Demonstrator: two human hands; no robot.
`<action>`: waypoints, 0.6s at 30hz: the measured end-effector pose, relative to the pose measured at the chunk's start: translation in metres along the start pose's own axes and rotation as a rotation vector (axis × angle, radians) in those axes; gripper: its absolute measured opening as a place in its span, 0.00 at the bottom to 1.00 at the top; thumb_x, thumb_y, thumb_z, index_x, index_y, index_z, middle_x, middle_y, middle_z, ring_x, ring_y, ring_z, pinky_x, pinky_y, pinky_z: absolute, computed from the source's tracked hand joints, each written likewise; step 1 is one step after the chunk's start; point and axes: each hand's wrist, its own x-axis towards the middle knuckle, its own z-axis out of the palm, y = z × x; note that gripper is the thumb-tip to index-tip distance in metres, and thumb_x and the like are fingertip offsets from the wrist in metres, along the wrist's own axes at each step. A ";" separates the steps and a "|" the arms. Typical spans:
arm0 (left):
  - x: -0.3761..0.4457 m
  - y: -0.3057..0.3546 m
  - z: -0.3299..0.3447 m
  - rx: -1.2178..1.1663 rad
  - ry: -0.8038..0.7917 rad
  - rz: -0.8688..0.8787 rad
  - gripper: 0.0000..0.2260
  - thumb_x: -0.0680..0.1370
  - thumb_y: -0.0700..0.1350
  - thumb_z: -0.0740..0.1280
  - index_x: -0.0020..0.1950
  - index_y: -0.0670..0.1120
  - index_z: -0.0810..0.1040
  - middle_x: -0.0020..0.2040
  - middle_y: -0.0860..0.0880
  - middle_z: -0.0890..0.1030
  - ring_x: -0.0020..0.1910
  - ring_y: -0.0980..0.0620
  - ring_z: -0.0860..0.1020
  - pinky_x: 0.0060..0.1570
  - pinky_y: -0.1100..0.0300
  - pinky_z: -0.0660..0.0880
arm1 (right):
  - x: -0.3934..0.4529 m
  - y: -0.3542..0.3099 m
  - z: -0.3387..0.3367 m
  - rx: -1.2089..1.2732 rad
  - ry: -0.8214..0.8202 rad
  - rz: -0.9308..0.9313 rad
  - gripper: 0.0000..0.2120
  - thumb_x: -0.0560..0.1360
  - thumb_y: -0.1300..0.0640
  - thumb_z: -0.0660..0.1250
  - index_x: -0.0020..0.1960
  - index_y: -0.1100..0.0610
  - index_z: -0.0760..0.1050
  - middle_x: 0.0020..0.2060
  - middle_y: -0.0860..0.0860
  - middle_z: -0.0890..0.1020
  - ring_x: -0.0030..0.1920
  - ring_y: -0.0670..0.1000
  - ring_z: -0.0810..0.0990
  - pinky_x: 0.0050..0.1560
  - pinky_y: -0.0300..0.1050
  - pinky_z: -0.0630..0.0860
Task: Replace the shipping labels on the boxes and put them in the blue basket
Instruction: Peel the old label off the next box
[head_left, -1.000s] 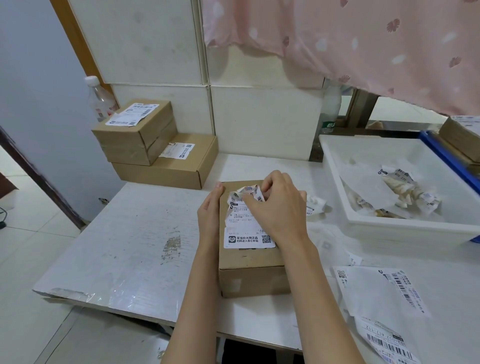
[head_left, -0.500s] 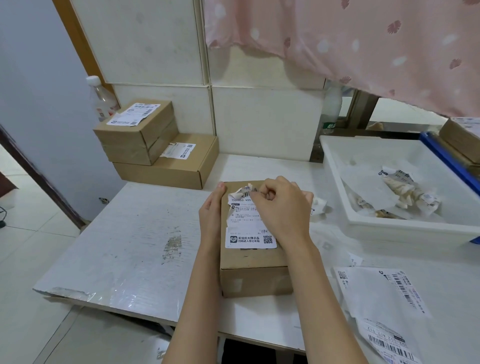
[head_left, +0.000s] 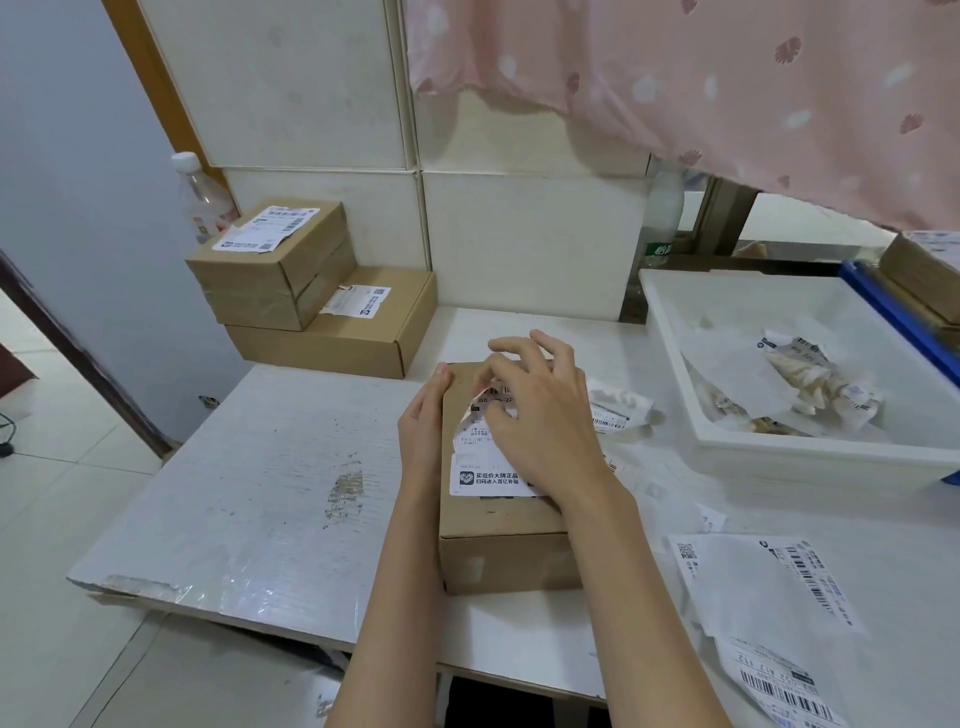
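A brown cardboard box lies at the middle of the white table. On its top is a white shipping label, torn and lifted along its upper edge. My left hand presses flat against the box's left side. My right hand lies over the label with its fingers spread and loosely bent above the torn edge; whether the thumb pinches paper is hidden. The blue basket shows at the far right edge, with a brown box in it.
A white tray holding crumpled old labels stands right of the box. Label sheets lie at the lower right, and a paper scrap beside my right hand. Two labelled boxes are stacked at the back left, by a bottle.
My right hand was pinching the crumpled, peeled top of the label. Its fingers have now spread open, and the crumpled part no longer shows. My left hand and the box stay put.
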 end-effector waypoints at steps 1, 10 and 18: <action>0.000 0.001 0.000 0.005 -0.004 0.005 0.12 0.81 0.51 0.63 0.59 0.47 0.81 0.50 0.53 0.83 0.48 0.59 0.81 0.37 0.74 0.74 | 0.001 0.000 0.000 0.011 0.005 0.011 0.09 0.73 0.62 0.62 0.47 0.49 0.73 0.61 0.40 0.72 0.73 0.49 0.57 0.65 0.42 0.56; 0.000 -0.001 0.001 0.025 -0.045 0.016 0.09 0.82 0.48 0.63 0.44 0.51 0.79 0.29 0.58 0.80 0.29 0.65 0.78 0.29 0.73 0.71 | 0.001 -0.007 -0.008 0.336 0.103 0.101 0.13 0.69 0.69 0.64 0.46 0.52 0.76 0.53 0.43 0.71 0.59 0.49 0.65 0.50 0.29 0.68; -0.001 -0.001 0.004 0.050 0.045 -0.012 0.15 0.82 0.51 0.62 0.57 0.43 0.81 0.59 0.43 0.82 0.58 0.48 0.80 0.54 0.64 0.76 | -0.011 -0.037 -0.014 0.086 0.093 0.145 0.14 0.72 0.47 0.67 0.32 0.52 0.72 0.28 0.46 0.75 0.38 0.47 0.74 0.38 0.41 0.70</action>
